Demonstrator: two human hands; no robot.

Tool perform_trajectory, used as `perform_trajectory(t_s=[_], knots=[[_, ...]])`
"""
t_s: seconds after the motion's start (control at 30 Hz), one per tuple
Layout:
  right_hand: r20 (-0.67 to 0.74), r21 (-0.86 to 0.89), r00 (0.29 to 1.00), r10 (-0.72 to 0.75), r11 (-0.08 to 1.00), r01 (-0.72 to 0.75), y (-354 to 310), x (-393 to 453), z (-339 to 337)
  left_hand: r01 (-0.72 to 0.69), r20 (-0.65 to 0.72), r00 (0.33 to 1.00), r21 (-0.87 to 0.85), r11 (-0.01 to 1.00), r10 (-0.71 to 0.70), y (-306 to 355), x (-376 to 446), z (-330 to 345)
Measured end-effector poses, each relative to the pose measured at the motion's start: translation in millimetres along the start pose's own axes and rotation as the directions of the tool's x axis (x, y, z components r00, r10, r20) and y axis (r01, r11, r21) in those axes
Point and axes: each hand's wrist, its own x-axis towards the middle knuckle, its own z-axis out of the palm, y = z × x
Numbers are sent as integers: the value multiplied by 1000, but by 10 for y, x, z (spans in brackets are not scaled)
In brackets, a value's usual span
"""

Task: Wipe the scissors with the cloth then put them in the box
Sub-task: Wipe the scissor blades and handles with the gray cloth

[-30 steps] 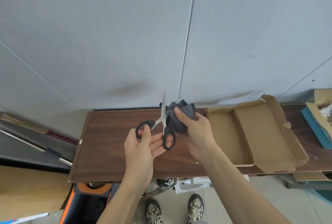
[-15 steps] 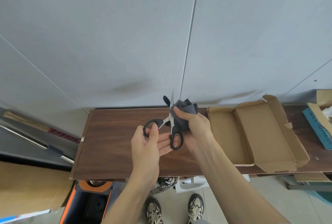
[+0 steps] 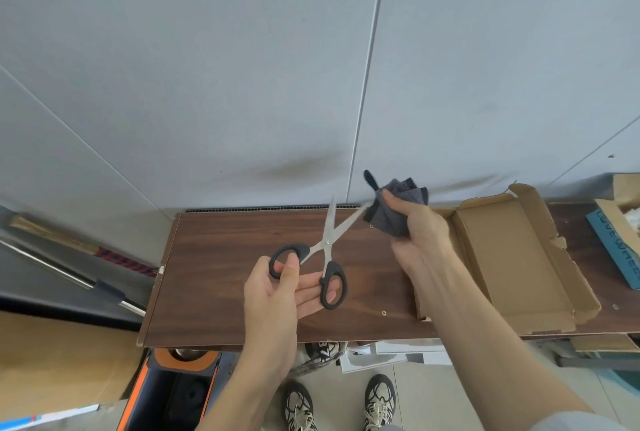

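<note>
Cloth (image 3: 398,214) now at blade tip (scissors (image 3: 320,257) open)

Storeroom or workshop, cardboard boxes (image 3: 512,257), bare wall panels (image 3: 207,67)

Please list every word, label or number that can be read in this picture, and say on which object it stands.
Teal box at the right edge: pale capital letters, cut off and turned sideways, too unclear to read with certainty.
Dark item under the table edge: white marks, too blurred to read.
Nothing else carries text.

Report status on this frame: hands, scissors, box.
Left hand holds scissors by the handles, blades spread. Right hand grips grey cloth, wrapped around one blade tip. Cardboard box open on the table, nothing visible inside, nothing blocking it.
</note>
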Motion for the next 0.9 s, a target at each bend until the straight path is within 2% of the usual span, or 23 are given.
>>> perform_trajectory(t_s=[0.17, 0.4, 0.63, 0.73, 0.8, 0.9], knots=[[13, -25, 998, -69, 997, 70, -162, 86, -123, 9, -38, 999, -65, 998, -11, 5, 45, -93], [136, -150, 988, 67, 988, -47, 63, -174, -80, 71, 3, 997, -213, 974, -72, 17, 109, 19], [183, -305, 981, 66, 952, -7, 99, -276, 57, 104, 53, 994, -262, 959, -94, 27, 98, 100], [151, -336, 987, 59, 942, -4, 123, -277, 98, 112, 57, 993, -267, 957, -101, 26, 106, 111], [68, -351, 998, 5, 936, 19, 164, -246, 92, 116, 57, 993, -266, 957, -105, 26, 106, 116], [21, -265, 999, 25, 964, -18, 178, -231, 83, 100, 53, 995, -246, 964, -90, 17, 107, 111]])
